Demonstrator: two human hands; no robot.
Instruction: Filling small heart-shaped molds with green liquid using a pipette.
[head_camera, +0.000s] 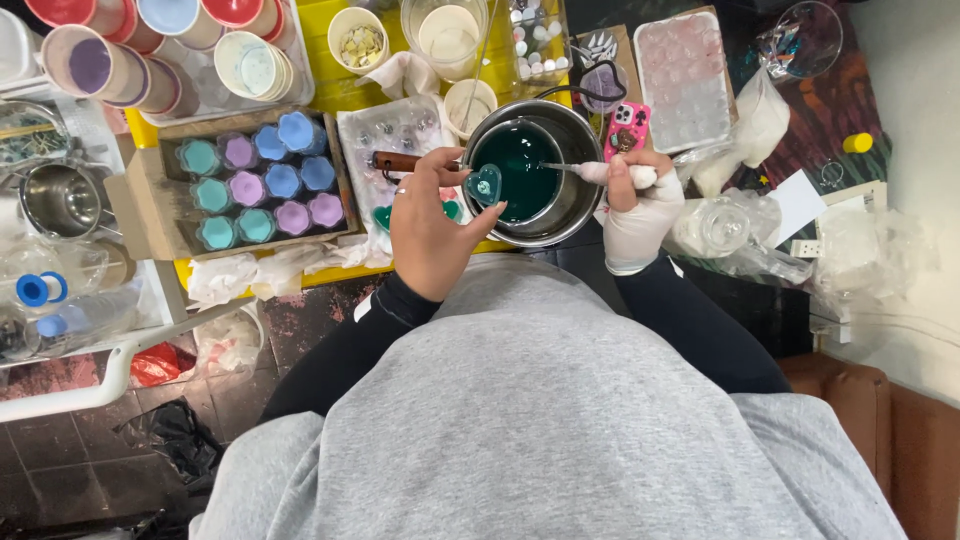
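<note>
Left hand (430, 225) holds heart mould (486, 184) over pot (570, 205); right hand (635, 200) stirs.

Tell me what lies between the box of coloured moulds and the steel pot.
In the head view, a clear plastic mould tray lies between the box of coloured moulds and the steel pot, with the left hand just below.

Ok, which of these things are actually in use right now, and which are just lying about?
In use:
left hand
heart-shaped mould
right hand, gloved
thin tool
metal pot of dark green liquid

Lying about:
box of blue, teal and purple pieces
pink phone
stacked cups
clear mould tray
</note>
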